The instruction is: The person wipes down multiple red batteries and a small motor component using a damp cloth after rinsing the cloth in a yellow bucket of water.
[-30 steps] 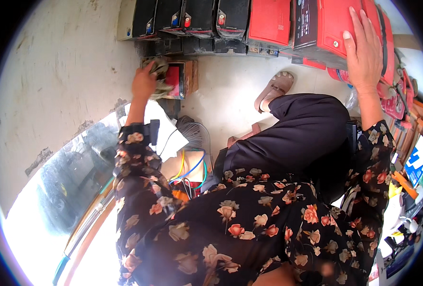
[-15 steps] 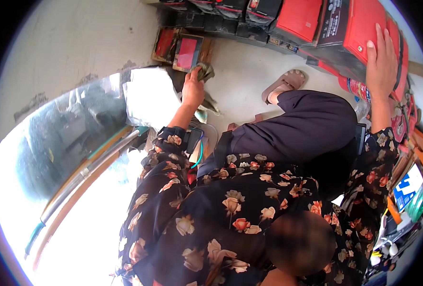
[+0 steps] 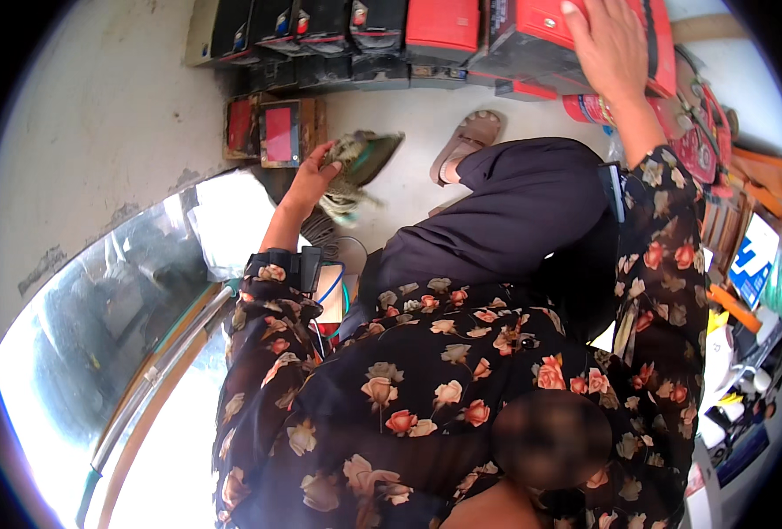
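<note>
My left hand (image 3: 313,179) grips a crumpled greenish rag (image 3: 357,167), its loose end hanging over the floor. The cloth is held out in front of my legs, to the right of two small boxy batteries with red tops; the nearer red-topped battery (image 3: 280,135) is beside my wrist. My right hand (image 3: 611,48) lies with its fingers outstretched on the top of a large red battery (image 3: 541,19) at the far right. That battery stands in a row with a smaller red battery (image 3: 442,25) and several black ones.
Black batteries (image 3: 320,25) line the wall in two tiers. A sandalled foot (image 3: 470,141) rests on the pale floor (image 3: 382,110). At the left are a glass pane (image 3: 100,309) and a metal bar (image 3: 148,379). A red fire extinguisher (image 3: 585,108) lies below my right hand.
The whole view has shifted, so the batteries appear farther left and higher. The rag has swung out and opened from a bunched shape in my left hand. My right hand stays on the red battery.
</note>
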`<act>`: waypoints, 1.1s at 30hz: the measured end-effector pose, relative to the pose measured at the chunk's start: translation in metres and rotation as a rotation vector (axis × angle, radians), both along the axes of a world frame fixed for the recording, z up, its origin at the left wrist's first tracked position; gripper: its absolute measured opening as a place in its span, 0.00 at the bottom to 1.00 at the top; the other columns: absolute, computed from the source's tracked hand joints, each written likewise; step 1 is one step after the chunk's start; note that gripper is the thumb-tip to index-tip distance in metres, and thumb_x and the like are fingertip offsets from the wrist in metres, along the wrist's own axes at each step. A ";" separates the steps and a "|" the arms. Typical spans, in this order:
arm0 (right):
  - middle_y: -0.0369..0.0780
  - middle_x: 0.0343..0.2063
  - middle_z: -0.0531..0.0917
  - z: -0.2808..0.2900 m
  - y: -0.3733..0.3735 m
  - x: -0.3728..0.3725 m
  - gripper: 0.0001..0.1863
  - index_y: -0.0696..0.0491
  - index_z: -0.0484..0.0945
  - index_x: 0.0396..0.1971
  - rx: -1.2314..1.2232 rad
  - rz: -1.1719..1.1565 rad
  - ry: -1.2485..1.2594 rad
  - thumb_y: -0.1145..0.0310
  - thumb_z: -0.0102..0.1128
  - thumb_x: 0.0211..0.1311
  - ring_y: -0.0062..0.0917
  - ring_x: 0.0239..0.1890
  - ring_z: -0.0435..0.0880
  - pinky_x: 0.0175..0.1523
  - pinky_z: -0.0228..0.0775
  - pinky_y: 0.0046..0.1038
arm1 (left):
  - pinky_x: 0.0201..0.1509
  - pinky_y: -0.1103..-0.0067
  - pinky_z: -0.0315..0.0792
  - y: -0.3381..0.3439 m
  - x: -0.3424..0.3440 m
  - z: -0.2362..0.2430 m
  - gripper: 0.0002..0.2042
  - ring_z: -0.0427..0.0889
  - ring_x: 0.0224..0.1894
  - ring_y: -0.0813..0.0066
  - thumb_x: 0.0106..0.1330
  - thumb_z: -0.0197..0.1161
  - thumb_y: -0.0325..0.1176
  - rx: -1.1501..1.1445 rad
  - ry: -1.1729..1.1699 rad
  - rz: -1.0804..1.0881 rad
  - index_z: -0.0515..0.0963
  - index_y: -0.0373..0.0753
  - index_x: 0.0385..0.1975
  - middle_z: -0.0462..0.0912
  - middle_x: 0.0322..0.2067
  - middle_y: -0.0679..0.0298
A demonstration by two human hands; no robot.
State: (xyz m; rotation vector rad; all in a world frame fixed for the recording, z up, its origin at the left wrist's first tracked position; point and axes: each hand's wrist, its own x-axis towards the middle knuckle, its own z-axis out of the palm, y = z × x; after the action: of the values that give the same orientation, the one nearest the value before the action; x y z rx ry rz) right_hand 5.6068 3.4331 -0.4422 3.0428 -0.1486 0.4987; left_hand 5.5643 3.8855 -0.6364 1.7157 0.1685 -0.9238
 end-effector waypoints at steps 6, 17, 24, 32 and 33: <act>0.49 0.66 0.60 0.001 0.003 -0.002 0.32 0.51 0.61 0.65 0.197 0.048 -0.023 0.56 0.53 0.63 0.41 0.69 0.54 0.71 0.43 0.41 | 0.65 0.67 0.63 -0.057 0.035 0.060 0.24 0.73 0.57 0.62 0.61 0.51 0.34 -0.705 0.479 0.402 0.67 0.37 0.59 0.74 0.55 0.58; 0.39 0.56 0.73 -0.026 0.059 -0.113 0.28 0.55 0.64 0.62 1.617 -0.018 0.413 0.56 0.54 0.67 0.24 0.53 0.74 0.56 0.67 0.27 | 0.64 0.62 0.65 -0.186 0.048 0.150 0.28 0.71 0.59 0.60 0.68 0.54 0.49 -0.984 0.425 0.216 0.64 0.38 0.62 0.71 0.59 0.58; 0.32 0.43 0.79 0.006 0.032 -0.163 0.20 0.58 0.72 0.53 2.123 -0.157 -0.128 0.59 0.53 0.69 0.15 0.48 0.71 0.54 0.65 0.23 | 0.63 0.64 0.65 -0.302 0.009 0.220 0.27 0.71 0.58 0.62 0.70 0.54 0.48 -0.756 0.080 -0.167 0.63 0.34 0.60 0.72 0.56 0.56; 0.33 0.44 0.80 0.108 -0.053 -0.287 0.16 0.55 0.75 0.50 1.921 -0.196 -1.084 0.64 0.49 0.68 0.17 0.43 0.78 0.53 0.69 0.24 | 0.60 0.65 0.69 -0.417 -0.049 0.298 0.22 0.74 0.55 0.66 0.70 0.55 0.39 -0.787 -0.094 -0.605 0.64 0.35 0.60 0.72 0.56 0.58; 0.35 0.43 0.81 0.106 -0.054 -0.293 0.15 0.55 0.76 0.47 1.879 -0.224 -1.114 0.62 0.49 0.68 0.19 0.42 0.80 0.50 0.72 0.25 | 0.60 0.66 0.69 -0.422 -0.051 0.293 0.22 0.74 0.55 0.67 0.71 0.55 0.38 -0.758 -0.111 -0.672 0.64 0.35 0.61 0.72 0.56 0.58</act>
State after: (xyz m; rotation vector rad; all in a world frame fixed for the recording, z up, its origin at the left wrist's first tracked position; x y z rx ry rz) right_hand 5.3141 3.3786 -0.3362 2.8376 -1.7857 3.4673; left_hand 5.5137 3.4639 -0.3430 1.0910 -0.7862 -1.1659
